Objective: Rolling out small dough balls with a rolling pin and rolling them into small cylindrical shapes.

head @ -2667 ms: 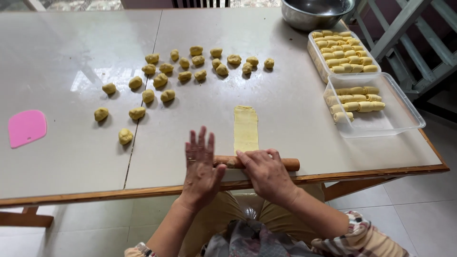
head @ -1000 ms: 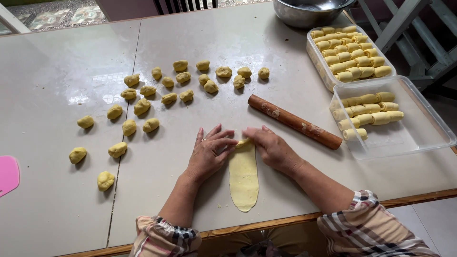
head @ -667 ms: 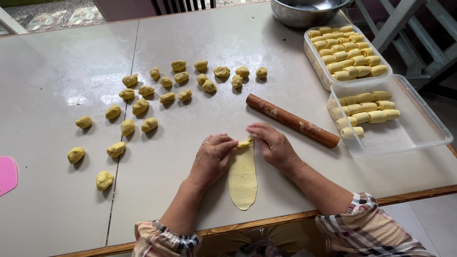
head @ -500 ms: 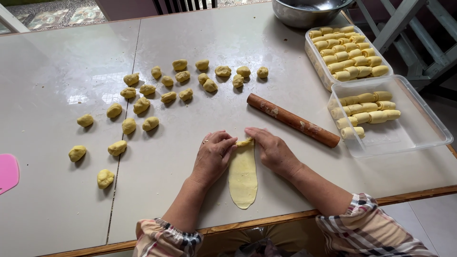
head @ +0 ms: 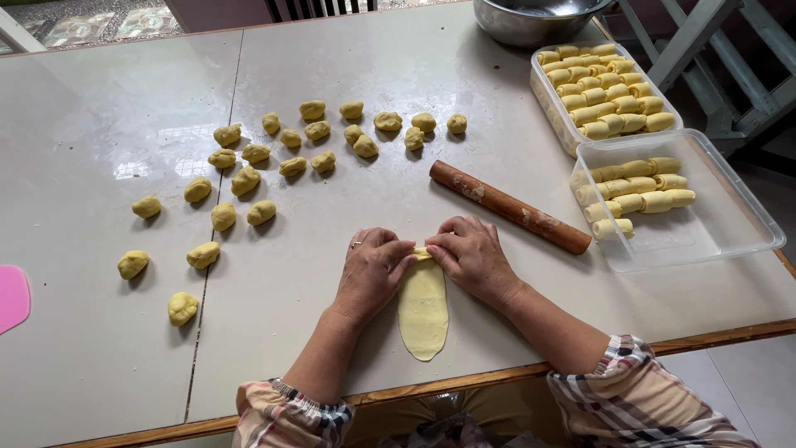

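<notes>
A flat oval strip of yellow dough (head: 423, 315) lies on the white table (head: 99, 357) near its front edge. My left hand (head: 371, 274) and my right hand (head: 470, 255) meet at the strip's far end, fingertips curled over a small rolled-up part of it. A brown wooden rolling pin (head: 507, 206) lies slantwise just beyond my right hand.
Several yellow dough lumps (head: 249, 178) are scattered across the table's middle and left. Two clear plastic trays, a near tray (head: 705, 241) and a far tray (head: 551, 99), hold rolled dough pieces at the right. A metal bowl (head: 531, 18) stands at the back. A pink scraper (head: 12, 297) lies at the left edge.
The rolling pin was put aside to the right. Both hands moved to the dough strip's far end and have begun curling it over toward me.
</notes>
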